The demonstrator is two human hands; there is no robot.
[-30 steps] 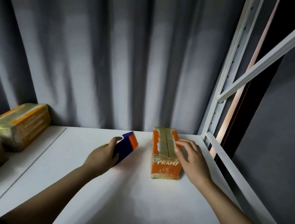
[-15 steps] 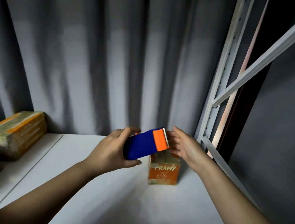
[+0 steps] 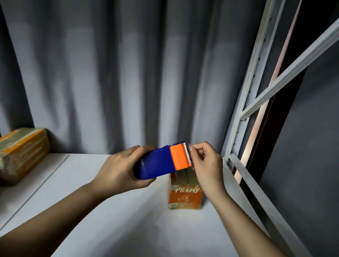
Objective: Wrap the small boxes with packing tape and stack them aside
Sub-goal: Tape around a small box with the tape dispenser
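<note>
My left hand (image 3: 120,171) grips a blue tape dispenser (image 3: 157,164) with an orange head and a toothed blade, held in the air above the table. My right hand (image 3: 206,167) pinches at the blade end of the dispenser, fingertips at the tape edge. Below both hands an orange small box (image 3: 185,194) marked PRAMY lies on the white table (image 3: 116,225), with tape strips along its top. The hands and the dispenser hide the box's far part.
Taped boxes (image 3: 18,153) are stacked at the left edge of the table. A grey curtain (image 3: 129,64) hangs behind. A white metal rack frame (image 3: 246,114) runs along the right side.
My left hand lifted the dispenser from the table up over the box. My right hand left the box's side and came to the dispenser's blade, now pinching there.
</note>
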